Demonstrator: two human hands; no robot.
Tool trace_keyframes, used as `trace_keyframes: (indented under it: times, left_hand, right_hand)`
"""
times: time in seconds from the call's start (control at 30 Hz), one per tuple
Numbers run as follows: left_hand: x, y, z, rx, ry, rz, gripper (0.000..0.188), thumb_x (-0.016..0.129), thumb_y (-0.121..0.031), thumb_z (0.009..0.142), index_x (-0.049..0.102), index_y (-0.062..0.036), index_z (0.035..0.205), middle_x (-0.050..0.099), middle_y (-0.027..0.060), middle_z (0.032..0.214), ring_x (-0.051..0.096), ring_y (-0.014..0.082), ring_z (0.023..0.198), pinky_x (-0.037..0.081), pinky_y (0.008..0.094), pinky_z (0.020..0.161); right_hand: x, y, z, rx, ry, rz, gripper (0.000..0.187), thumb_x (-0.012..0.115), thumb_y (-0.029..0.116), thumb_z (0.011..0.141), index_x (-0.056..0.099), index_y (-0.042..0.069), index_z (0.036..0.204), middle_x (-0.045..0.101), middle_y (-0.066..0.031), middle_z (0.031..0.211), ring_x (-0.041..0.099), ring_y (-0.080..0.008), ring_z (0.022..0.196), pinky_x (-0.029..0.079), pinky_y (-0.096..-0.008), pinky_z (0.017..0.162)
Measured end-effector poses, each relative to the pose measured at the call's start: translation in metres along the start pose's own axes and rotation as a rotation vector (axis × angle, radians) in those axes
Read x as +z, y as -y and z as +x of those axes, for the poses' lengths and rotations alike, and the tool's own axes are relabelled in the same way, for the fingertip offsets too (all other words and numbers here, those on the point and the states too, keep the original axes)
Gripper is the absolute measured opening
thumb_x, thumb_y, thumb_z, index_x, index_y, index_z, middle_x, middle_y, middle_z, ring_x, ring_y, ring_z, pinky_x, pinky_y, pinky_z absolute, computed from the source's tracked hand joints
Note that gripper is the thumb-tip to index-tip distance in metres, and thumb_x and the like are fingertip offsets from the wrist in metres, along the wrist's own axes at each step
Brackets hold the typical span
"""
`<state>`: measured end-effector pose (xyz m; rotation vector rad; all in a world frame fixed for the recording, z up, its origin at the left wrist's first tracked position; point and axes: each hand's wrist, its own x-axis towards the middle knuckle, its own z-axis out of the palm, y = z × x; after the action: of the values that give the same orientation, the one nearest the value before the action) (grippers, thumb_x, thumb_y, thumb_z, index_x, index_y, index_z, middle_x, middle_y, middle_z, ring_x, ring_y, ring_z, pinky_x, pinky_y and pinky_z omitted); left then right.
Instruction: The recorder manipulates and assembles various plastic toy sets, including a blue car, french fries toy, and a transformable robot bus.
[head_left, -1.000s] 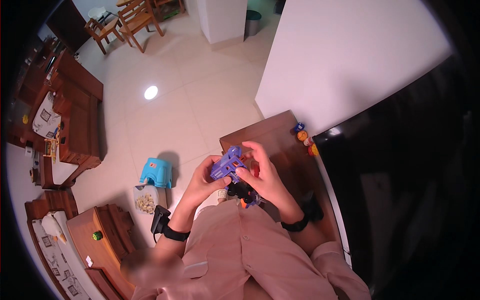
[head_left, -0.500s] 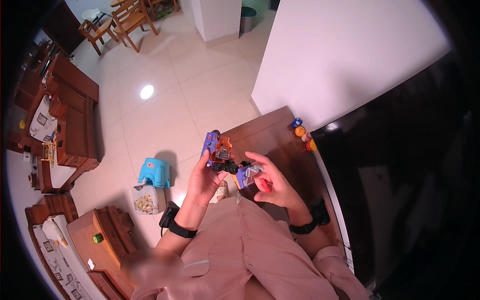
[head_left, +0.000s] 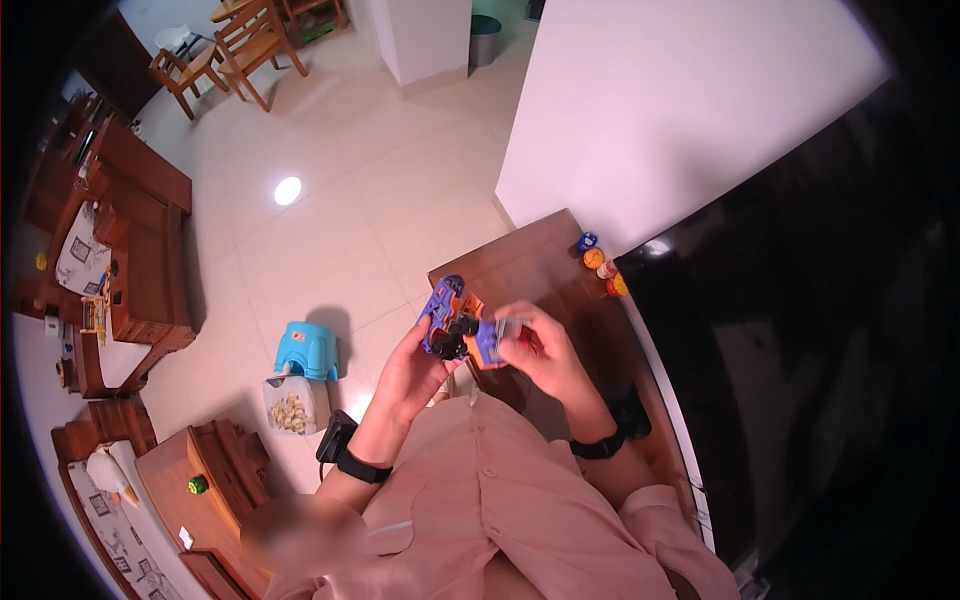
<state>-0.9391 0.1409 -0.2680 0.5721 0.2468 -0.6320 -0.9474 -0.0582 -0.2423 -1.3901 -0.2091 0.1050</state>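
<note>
Currently, a purple-and-orange plastic toy [head_left: 440,312] with black parts sits between two hands: the left hand [head_left: 408,378] grips its longer section, the right hand [head_left: 548,358] appears to pinch its smaller end (blurred there). The sections seem joined yet spread, perhaps partway folded; what remains cannot be told. Nearby are a brown wooden cabinet [head_left: 535,250], pale tiled floor [head_left: 345,235] and blue stool [head_left: 307,348].

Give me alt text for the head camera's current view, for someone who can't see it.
A person's left hand holds a purple, orange and black toy, the right hand at its right end. Around them are a brown wooden surface, blue stool and clear container.
</note>
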Motion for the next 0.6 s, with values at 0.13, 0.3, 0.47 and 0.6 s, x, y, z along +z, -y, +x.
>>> trace_keyframes:
  times: [0.13, 0.3, 0.47, 0.6]
  left_hand:
    - [-0.001, -0.003, -0.003, 0.114, 0.061, 0.157, 0.054, 0.054, -0.032, 0.093, 0.039, -0.0032, 0.135, 0.052, 0.0089, 0.127, 0.051, 0.0188, 0.115, 0.042, 0.0343, 0.097]
    - [-0.009, -0.013, -0.010, 0.199, 0.168, 0.323, 0.068, 0.062, -0.035, 0.088, 0.032, -0.0037, 0.140, 0.046, 0.0091, 0.134, 0.045, 0.0194, 0.122, 0.039, 0.0359, 0.100]
    - [-0.012, -0.015, -0.012, 0.256, 0.236, 0.308, 0.075, 0.062, -0.045, 0.085, 0.033, -0.0022, 0.139, 0.047, 0.0092, 0.132, 0.048, 0.0190, 0.118, 0.042, 0.0356, 0.098]
    - [-0.019, -0.012, -0.014, 0.261, 0.210, 0.309, 0.084, 0.055, -0.059, 0.083, 0.036, 0.0030, 0.136, 0.050, 0.0106, 0.128, 0.053, 0.0178, 0.112, 0.046, 0.0337, 0.093]
  right_hand:
    - [0.000, 0.011, -0.012, 0.060, 0.095, -0.073, 0.028, 0.060, 0.013, 0.090, 0.052, 0.001, 0.114, 0.055, -0.0062, 0.109, 0.052, -0.0086, 0.093, 0.044, -0.0236, 0.081]
    - [-0.002, 0.021, -0.011, -0.039, 0.222, -0.131, 0.027, 0.065, 0.012, 0.085, 0.057, 0.003, 0.109, 0.054, -0.0029, 0.094, 0.052, -0.0088, 0.084, 0.041, -0.0215, 0.068]
    - [0.010, 0.059, -0.019, -0.169, 0.389, -0.361, 0.024, 0.067, 0.011, 0.081, 0.063, 0.004, 0.104, 0.054, -0.0046, 0.090, 0.048, -0.0101, 0.066, 0.037, -0.0213, 0.055]
    - [0.011, 0.057, -0.021, 0.004, 0.252, -0.239, 0.024, 0.070, 0.011, 0.078, 0.065, 0.004, 0.101, 0.055, -0.0025, 0.091, 0.046, -0.0060, 0.059, 0.034, -0.0184, 0.053]
